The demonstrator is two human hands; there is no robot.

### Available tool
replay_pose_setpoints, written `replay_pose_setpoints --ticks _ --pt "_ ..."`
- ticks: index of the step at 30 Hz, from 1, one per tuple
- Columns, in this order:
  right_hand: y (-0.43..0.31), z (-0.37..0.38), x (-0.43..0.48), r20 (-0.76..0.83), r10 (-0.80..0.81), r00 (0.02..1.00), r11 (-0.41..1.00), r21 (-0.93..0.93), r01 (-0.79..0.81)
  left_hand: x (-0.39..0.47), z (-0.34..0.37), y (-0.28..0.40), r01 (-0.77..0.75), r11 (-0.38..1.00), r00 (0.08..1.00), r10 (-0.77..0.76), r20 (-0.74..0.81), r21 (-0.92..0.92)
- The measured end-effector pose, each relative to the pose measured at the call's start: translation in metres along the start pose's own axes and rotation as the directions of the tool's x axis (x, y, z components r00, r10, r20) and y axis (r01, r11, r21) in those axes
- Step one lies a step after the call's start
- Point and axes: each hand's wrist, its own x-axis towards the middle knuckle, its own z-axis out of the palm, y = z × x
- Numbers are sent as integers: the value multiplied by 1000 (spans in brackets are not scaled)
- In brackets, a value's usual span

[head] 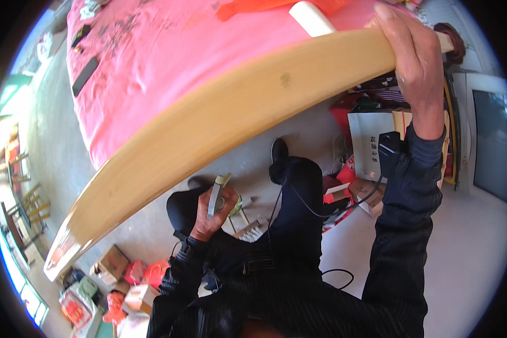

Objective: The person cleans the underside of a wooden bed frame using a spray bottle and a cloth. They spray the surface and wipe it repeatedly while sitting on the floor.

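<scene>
A long, curved, pale-yellow piece [219,118], apparently varnished wood, stretches across the view with a small dark spot on its broad face. My right hand [420,63] grips it near its right end. The far left end narrows and shines with reflected light. Lower down, between my knees, my left hand [213,211] holds a flat grey tool [216,198] with a yellowish end; its exact kind cannot be told. The left hand is apart from the curved piece. Behind that piece lies a pink cloth-covered table [160,72].
On the cloth are a white cylinder [310,17], an orange-red plastic sheet [253,7] and a dark flat block [85,76]. Cardboard boxes [366,196] stand on the floor at right; more boxes [112,263] and red bags are at lower left. A black cable [355,205] hangs by my right sleeve.
</scene>
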Motion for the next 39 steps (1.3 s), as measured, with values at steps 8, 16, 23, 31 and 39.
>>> replay_pose_setpoints --ticks 8,16,23,31,39 --pt "13 5 -5 -146 -397 906 867 -382 319 15 5 -80 -39 987 996 51 77 -155" --pt "32 3 15 -130 -207 970 948 -271 166 -9 -4 -110 -244 944 968 252 8 -221" --pt "41 17 27 -202 28 979 985 -160 -61 -18 0 -99 -214 951 974 191 -120 -221" --pt "31 28 17 -363 123 924 960 -193 -204 -25 1 -82 -237 956 965 210 -159 -174" --pt "-20 101 -85 -788 -219 575 975 -196 102 -34 5 -73 -274 944 946 231 -227 -182"
